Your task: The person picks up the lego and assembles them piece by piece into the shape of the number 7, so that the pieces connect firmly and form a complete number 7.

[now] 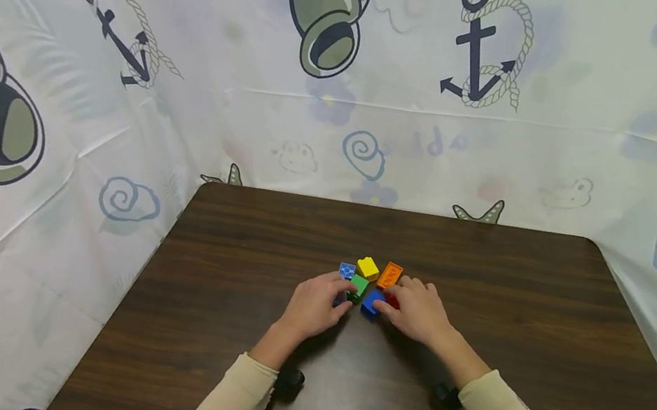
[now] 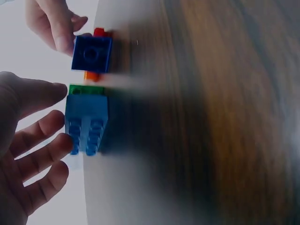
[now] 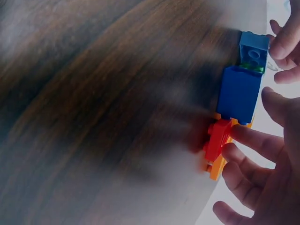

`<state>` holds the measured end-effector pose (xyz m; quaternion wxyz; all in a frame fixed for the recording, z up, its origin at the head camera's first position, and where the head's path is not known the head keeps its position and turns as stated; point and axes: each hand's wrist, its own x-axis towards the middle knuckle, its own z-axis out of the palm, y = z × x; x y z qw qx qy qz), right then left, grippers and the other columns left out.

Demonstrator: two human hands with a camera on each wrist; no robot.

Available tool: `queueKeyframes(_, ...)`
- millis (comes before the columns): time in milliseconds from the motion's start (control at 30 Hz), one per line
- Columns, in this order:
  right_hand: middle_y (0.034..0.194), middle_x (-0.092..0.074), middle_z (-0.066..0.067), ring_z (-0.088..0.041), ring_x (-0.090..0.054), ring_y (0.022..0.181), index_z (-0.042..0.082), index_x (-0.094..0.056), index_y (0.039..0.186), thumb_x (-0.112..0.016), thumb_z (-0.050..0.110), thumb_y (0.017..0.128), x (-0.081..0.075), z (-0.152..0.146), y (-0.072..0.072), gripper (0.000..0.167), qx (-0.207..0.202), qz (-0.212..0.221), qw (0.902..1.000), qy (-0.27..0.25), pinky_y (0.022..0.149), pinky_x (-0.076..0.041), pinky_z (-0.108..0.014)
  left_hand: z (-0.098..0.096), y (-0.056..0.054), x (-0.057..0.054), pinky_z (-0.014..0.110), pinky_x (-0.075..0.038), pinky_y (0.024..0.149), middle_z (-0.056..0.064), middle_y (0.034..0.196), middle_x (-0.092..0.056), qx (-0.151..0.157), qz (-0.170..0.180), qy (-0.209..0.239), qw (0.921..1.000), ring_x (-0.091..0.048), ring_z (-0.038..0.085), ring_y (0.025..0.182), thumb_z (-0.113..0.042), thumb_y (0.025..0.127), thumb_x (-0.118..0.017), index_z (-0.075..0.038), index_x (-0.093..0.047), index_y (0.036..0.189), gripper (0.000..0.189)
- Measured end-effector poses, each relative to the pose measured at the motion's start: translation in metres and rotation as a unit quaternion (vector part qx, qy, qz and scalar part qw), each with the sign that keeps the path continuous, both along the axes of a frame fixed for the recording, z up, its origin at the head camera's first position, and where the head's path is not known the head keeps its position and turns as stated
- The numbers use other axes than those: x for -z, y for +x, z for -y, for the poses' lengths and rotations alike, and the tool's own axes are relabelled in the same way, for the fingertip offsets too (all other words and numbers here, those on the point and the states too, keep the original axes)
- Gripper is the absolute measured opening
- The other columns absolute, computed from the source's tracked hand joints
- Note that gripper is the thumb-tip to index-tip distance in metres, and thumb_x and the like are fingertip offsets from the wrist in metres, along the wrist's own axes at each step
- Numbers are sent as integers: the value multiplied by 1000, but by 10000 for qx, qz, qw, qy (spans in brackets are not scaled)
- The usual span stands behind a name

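Although the bricks lie close together in a loose cluster on the far half of the desk (image 1: 509, 317), none is clearly seated on another. Gathering looks largely done, I would judge, since each brick is just beside at least one neighbour. At the far left of the cluster is the far-left blue brick (image 1: 347, 271), with the yellow brick (image 1: 367, 268) farther right and the orange brick (image 1: 390, 276) at the far right. The green brick (image 1: 360, 285) sits in the middle, while the deep blue brick (image 1: 370, 303) is on the near side. The red brick (image 3: 218, 138) is on the right, mostly covered in the head view, and the light blue brick (image 2: 86, 105) is on the left.

The left grip (image 1: 315, 305) is loosely spread along the light blue brick, its fingers bent but not wrapped round it. The right grip (image 1: 419, 312) is also unclosed, its index finger reaching the red brick and its thumb just beside the deep blue brick; firm contact is hard to tell.

What seems left undone is any joining or lining up: the bricks sit at mixed angles, and neither grip has one lifted. Whether the green and light blue bricks touch cannot be told.
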<state>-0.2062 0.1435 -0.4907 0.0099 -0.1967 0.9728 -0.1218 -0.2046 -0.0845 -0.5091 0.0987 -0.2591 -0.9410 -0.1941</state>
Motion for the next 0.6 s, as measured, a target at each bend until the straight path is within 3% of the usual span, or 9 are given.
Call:
queueKeyframes(367, 104, -61, -6, -24, -53, 93, 10, -72, 117, -65, 52, 90, 5, 4, -2, 50, -82, -67, 9998, -140, 78, -39, -41, 22, -10, -1, 27, -48, 59, -2, 90, -60, -528, -127, 119, 9985, -54, 9, 74, -25, 84, -79, -21, -75, 107, 24)
queueKeyframes(500, 105, -61, -5, -23, -53, 95, 12, -72, 114, -69, 51, 88, 5, 7, -2, 47, -192, -131, 9993, -284, 83, -40, -44, 17, -4, -7, 26, -45, 55, -3, 87, -61, -646, 99, 506, 9966, -52, 8, 69, -26, 85, -77, -21, -75, 105, 21)
queueKeyframes(600, 104, -61, -3, -22, -54, 95, 15, -71, 112, -73, 48, 86, 5, 8, -1, 43, -331, -235, 9984, -395, 87, -40, -47, 8, 4, -8, 25, -43, 53, -8, 83, -63, -535, 488, 814, 9940, -51, 6, 64, -28, 88, -75, -20, -74, 105, 19)
